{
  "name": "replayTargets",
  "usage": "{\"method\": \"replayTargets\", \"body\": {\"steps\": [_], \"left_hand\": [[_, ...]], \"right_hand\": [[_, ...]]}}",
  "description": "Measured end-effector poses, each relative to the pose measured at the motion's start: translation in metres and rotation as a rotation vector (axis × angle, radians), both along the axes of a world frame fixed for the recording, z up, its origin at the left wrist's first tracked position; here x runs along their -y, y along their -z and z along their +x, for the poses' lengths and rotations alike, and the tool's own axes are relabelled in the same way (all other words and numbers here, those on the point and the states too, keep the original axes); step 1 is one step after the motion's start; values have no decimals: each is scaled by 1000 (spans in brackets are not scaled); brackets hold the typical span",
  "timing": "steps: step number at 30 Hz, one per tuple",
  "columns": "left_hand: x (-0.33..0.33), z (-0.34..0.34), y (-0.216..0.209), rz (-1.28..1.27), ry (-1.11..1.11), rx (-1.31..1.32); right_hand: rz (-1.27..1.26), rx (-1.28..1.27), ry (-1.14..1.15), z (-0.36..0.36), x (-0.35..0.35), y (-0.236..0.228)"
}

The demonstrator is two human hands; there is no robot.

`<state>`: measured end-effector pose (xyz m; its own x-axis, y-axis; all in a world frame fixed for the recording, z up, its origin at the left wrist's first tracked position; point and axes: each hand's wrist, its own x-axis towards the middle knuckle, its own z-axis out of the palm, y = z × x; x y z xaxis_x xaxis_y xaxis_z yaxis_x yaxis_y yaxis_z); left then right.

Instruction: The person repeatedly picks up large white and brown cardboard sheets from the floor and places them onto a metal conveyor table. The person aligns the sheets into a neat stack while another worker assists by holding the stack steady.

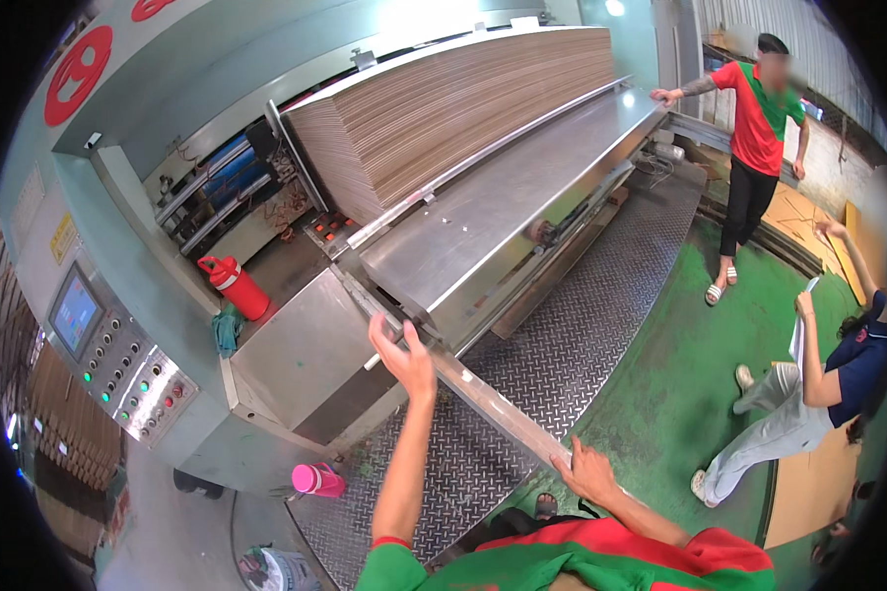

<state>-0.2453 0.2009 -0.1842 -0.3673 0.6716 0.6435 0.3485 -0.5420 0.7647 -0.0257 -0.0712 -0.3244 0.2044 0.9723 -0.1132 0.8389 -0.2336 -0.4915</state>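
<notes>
My left hand (406,362) is raised beside the near corner of a long steel table (503,222), fingers spread and nothing in them. It overlaps the upper part of a narrow metal rail (493,404) that slopes down to the right; whether it touches the rail I cannot tell. At the rail's lower end my right hand (593,475) grips the bar, thumb on top and fingers over its side. Behind the steel table stands a tall stack of brown cardboard sheets (463,103) inside the machine.
A control panel (118,345) with a screen and buttons is on the left. A red jug (237,288) and a pink jug (318,480) stand near the machine. Patterned metal plate (601,295) covers the floor. One person (759,118) touches the table's far end; another (818,384) holds something white.
</notes>
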Motion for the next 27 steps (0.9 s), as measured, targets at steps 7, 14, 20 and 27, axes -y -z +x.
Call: {"method": "replayTargets", "body": {"steps": [7, 14, 20, 27], "left_hand": [[-203, -15, -123, 160, -31, -153], [-382, -3, -236, 328, -130, -186], [-486, 15, -275, 419, -208, -154], [-525, 20, -263, 390, -83, -78]], "right_hand": [[-166, -31, 34, -2, -14, -1], [-255, -6, 111, -1, -14, 17], [-431, -36, 212, -2, -12, 8], [-328, 13, 365, -13, -21, -12]]}}
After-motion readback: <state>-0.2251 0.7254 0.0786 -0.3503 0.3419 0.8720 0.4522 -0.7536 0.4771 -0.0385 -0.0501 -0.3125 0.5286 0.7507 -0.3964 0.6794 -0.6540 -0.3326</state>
